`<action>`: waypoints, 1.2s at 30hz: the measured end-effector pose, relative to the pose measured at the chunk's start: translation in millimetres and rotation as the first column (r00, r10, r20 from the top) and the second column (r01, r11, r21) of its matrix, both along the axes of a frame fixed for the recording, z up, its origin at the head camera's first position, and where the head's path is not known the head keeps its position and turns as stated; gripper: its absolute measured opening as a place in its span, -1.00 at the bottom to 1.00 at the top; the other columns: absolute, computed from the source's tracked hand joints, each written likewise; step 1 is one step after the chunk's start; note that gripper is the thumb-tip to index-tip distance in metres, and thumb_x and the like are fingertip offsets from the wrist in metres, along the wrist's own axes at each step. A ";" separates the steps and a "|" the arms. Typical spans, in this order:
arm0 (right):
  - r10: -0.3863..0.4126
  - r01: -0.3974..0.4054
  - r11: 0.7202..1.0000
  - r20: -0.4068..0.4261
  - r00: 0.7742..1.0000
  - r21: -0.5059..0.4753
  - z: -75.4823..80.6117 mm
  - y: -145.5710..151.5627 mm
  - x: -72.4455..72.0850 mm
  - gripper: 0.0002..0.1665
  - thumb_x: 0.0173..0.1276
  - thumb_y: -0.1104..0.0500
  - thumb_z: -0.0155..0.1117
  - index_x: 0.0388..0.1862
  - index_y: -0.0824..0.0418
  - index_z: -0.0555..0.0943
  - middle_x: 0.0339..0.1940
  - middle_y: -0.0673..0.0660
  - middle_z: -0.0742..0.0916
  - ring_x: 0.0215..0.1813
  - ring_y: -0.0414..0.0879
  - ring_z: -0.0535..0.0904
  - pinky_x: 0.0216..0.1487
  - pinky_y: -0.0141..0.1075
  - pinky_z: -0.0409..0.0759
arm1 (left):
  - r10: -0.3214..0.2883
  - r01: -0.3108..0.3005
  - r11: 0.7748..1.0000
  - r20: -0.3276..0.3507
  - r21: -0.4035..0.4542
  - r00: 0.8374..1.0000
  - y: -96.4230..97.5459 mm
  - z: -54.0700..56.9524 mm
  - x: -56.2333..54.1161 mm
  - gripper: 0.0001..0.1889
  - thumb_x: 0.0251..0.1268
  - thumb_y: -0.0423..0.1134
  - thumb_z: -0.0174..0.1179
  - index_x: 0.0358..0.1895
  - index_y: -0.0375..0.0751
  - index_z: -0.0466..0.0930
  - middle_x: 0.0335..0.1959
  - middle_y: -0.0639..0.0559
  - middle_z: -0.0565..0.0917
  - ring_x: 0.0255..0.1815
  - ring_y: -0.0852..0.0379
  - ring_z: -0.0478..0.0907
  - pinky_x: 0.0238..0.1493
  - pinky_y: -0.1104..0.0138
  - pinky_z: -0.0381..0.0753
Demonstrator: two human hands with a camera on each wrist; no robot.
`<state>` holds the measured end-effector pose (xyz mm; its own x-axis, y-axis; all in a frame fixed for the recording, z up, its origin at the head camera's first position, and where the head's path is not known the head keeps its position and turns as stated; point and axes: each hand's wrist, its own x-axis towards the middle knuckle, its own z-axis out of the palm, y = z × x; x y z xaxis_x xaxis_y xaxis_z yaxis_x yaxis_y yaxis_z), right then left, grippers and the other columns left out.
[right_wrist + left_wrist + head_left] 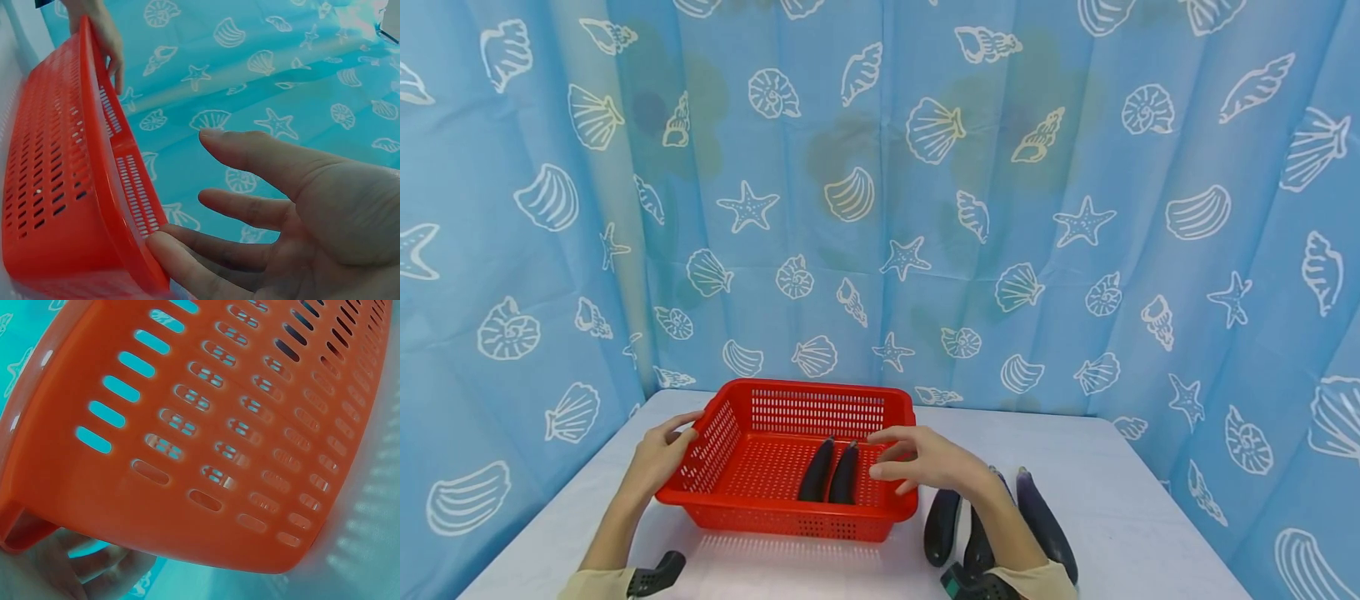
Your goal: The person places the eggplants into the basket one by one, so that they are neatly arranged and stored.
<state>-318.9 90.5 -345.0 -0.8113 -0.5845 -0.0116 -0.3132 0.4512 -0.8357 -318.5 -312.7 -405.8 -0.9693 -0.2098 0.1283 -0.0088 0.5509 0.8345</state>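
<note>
A red plastic basket (790, 514) with slotted walls stands on the white-covered table. Two dark eggplants, a left one (817, 472) and a right one (844, 475), lie side by side in its right half. My left hand (658, 454) grips the basket's left rim; in the left wrist view, that hand's fingers (112, 575) are partly hidden by the basket. At the right rim is my right hand (928, 458), fingers spread and thumb apart. In the right wrist view, a fingertip (164, 242) appears to touch the rim.
More eggplants lie on the table (1120, 508) right of the basket: one at the left (942, 527), one partly under my right forearm (979, 546), and one at the right (1045, 525). A blue shell-patterned curtain (880, 208) surrounds the table's back and sides.
</note>
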 end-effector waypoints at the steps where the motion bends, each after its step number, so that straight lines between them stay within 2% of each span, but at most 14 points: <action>1: 0.000 0.000 1.000 -0.004 1.000 -0.004 -0.6 2.5 -0.1 -0.28 0.22 -0.03 0.41 0.34 0.12 0.47 0.15 0.19 0.67 0.01 -0.05 0.65 -0.12 -0.14 0.76 | 0.001 -0.001 1.000 0.003 0.001 1.000 0.2 0.0 0.1 -0.46 0.51 -0.11 -0.08 0.47 -0.21 0.24 0.24 -0.49 0.48 -0.06 -0.18 0.68 -0.20 0.12 0.77; 14: -0.038 0.038 0.998 -0.001 0.999 -0.055 -7.9 31.9 0.6 -0.26 0.24 -0.06 0.39 0.36 0.13 0.44 0.16 0.23 0.66 0.02 -0.03 0.67 -0.09 -0.08 0.75 | 0.000 0.000 1.000 0.000 0.008 1.000 0.9 -0.3 1.1 -0.46 0.52 -0.11 -0.08 0.47 -0.21 0.23 0.24 -0.49 0.48 -0.08 -0.16 0.68 -0.20 0.11 0.77; 21: -0.047 0.048 0.998 0.008 0.999 -0.037 -9.8 51.1 -0.4 -0.26 0.29 -0.04 0.34 0.40 0.16 0.41 0.18 0.27 0.66 0.01 -0.02 0.69 -0.10 -0.10 0.75 | -0.001 0.001 1.000 -0.004 0.010 1.000 0.1 -0.4 0.6 -0.46 0.52 -0.11 -0.09 0.47 -0.21 0.23 0.26 -0.50 0.46 -0.03 -0.22 0.66 -0.19 0.09 0.77; 27: -0.056 0.056 0.998 0.038 0.998 -0.017 -14.8 64.2 0.5 -0.23 0.29 -0.06 0.34 0.41 0.16 0.39 0.17 0.27 0.67 -0.03 -0.05 0.70 -0.08 -0.07 0.75 | -0.001 0.001 1.000 0.005 0.007 1.000 -0.8 -0.6 -0.4 -0.46 0.52 -0.09 -0.10 0.47 -0.20 0.23 0.26 -0.49 0.46 -0.08 -0.14 0.68 -0.20 0.13 0.77; 33: -0.049 0.049 0.999 0.042 0.998 0.000 -16.9 72.2 -0.3 -0.25 0.27 -0.05 0.36 0.40 0.13 0.41 0.18 0.26 0.66 0.02 0.07 0.69 -0.07 -0.07 0.75 | -0.005 0.005 1.000 0.014 0.014 1.000 -0.9 -0.1 0.0 -0.45 0.52 -0.08 -0.10 0.48 -0.20 0.22 0.27 -0.49 0.45 -0.06 -0.16 0.68 -0.19 0.13 0.77; 36: -0.037 0.036 0.999 0.045 0.998 0.021 -18.9 77.3 -0.9 -0.26 0.26 -0.05 0.36 0.40 0.11 0.41 0.19 0.26 0.65 0.03 0.06 0.67 -0.06 -0.04 0.74 | -0.005 0.005 1.000 0.014 0.012 1.000 -0.5 -0.1 0.2 -0.45 0.53 -0.08 -0.11 0.48 -0.21 0.21 0.28 -0.49 0.44 -0.03 -0.20 0.66 -0.18 0.12 0.77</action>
